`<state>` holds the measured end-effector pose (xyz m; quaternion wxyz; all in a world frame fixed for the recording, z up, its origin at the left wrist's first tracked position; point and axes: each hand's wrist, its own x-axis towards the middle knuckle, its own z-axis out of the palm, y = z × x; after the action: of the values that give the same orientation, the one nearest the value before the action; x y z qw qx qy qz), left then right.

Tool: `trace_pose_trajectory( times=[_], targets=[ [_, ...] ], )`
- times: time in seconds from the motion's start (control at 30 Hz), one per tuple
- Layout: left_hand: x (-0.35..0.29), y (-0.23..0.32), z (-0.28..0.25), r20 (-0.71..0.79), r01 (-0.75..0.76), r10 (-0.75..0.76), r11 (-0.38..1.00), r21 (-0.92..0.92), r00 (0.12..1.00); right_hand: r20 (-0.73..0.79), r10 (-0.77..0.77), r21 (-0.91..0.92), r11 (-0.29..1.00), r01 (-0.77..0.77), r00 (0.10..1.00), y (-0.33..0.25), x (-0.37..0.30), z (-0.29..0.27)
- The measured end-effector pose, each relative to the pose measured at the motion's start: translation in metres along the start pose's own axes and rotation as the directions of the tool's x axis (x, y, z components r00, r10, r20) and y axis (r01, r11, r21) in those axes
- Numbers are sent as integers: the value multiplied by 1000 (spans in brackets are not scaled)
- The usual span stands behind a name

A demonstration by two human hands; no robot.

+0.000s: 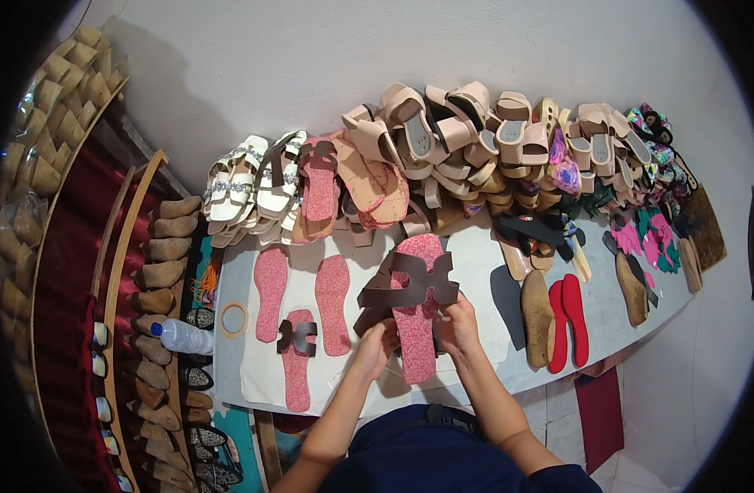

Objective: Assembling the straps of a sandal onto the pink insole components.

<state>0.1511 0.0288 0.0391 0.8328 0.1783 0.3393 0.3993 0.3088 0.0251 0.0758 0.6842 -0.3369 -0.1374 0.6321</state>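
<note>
Between my hands, above the table, is a pink patterned insole (418, 361) with a brown cut-out sandal upper (410, 275) across it. My left hand (375, 349) is closed at the lower left of the upper, by a dark flap beside the insole. My right hand (459, 327) pinches the upper's right end, thumb near the insole's edge. Some fingertips are hidden behind the pieces. To the left lie two bare pink insoles, one (270, 294) farther left and another (333, 304) closer in. Nearer me rests a third pink insole (297, 382) with a smaller brown upper (297, 338) on it.
Beige sandals (521, 127) pile along the wall, beside white sandals (233, 182). At right lie a wooden shoe last (537, 320) and red soles (572, 316). A tape roll (232, 320) sits at the table's left edge, near a water bottle (184, 338) and racked lasts (159, 275).
</note>
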Motion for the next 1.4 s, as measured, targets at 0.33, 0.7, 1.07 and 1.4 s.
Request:
trace_pose_trajectory(
  times=[0.33, 0.7, 1.07, 1.4],
  targets=[
    [-18, 18, 23, -88, -612, 710, 656, 442, 698, -36, -70, -45, 997, 68, 997, -2, 3, -4],
    [-9, 38, 31, 559, -244, 761, -504, 829, 328, -10, -77, -151, 986, 74, 997, 3, 1, 5],
    [-2, 24, 23, -33, -425, 727, 437, 793, 686, -51, -44, -180, 983, 34, 998, 7, -1, 14],
    [4, 20, 12, -108, -555, 641, 726, 406, 760, -30, -67, -181, 982, 61, 997, 13, 4, 14]
  ],
)
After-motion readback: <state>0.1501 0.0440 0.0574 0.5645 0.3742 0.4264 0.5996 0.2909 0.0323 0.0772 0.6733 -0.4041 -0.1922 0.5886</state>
